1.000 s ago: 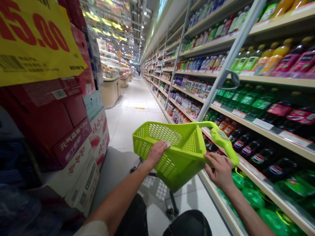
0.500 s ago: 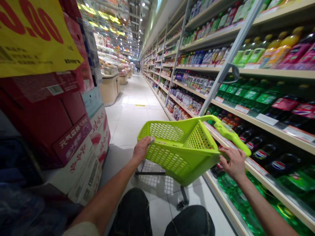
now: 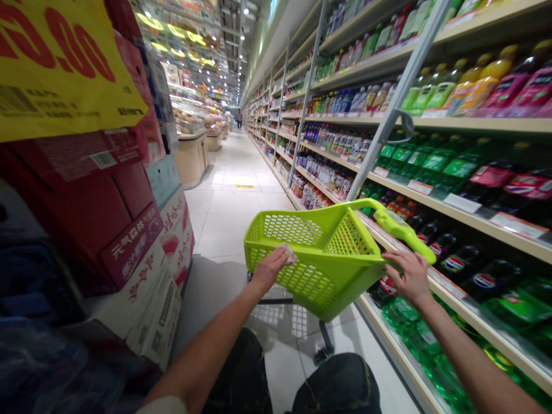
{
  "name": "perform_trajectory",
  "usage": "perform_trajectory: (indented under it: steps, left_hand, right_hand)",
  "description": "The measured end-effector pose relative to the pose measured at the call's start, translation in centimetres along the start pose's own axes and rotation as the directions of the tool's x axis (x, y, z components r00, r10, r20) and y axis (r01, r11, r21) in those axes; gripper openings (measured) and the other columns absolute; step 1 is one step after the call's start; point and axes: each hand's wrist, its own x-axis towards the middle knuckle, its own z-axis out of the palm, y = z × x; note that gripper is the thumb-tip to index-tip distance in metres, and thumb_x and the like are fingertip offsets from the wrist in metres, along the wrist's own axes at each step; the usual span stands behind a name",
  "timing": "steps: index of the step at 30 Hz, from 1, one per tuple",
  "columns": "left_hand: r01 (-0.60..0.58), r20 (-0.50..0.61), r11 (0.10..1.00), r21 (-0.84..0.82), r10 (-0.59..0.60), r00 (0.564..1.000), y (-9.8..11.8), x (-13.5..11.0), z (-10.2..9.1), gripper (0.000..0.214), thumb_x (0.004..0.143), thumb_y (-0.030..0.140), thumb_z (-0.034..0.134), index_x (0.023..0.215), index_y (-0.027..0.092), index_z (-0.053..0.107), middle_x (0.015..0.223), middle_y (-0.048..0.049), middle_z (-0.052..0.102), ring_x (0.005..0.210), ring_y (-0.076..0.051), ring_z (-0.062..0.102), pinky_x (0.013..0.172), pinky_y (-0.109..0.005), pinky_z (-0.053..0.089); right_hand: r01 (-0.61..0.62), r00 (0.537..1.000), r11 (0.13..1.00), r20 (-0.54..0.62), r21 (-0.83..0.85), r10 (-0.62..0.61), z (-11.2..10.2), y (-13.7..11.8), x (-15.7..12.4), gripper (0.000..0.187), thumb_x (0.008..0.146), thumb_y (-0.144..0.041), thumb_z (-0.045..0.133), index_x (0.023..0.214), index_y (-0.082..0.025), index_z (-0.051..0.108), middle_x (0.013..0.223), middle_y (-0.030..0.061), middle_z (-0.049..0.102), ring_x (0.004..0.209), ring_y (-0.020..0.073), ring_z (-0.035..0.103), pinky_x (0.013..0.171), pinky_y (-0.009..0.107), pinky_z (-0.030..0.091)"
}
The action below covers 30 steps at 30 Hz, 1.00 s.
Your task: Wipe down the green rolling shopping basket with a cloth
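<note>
left hand (image 3: 269,271) with fingers clenched on a crumpled whitish wrapper (image 3: 288,253) at the rim of a lime-green wheeled shopping basket (image 3: 302,282), which stands in the aisle beside a drinks shelf (image 3: 431,253); right hand (image 3: 407,277) at the basket's side, grip indeterminate, and no goods noted as loaded at this stage.

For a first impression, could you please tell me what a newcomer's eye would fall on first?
The lime-green shopping basket in the centre stands out, with the left hand on its rim and the right hand at its side. A yellow price sign hangs at upper left, and bright drink bottles fill the shelves on the right.
</note>
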Motion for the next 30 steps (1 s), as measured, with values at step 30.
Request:
perform_trajectory:
  steps: [30]
  left_hand:
    - [0.508,0.511,-0.174,-0.844,-0.548,0.662,7.1,-7.1,-0.1,0.034,0.071,0.044,0.054,0.088,0.016,0.064,0.098,-0.0083,0.066,0.097,-0.02,0.059,0.089,-0.033,0.044]
  right_hand:
    - [-0.354,0.93,0.723,0.306,0.593,0.204,11.0,-29.0,-6.6,0.053,0.083,-0.024,0.042,0.134,-0.018,0.028,0.136,0.0138,0.035,0.125,0.0258,0.034,0.098,0.046,0.037]
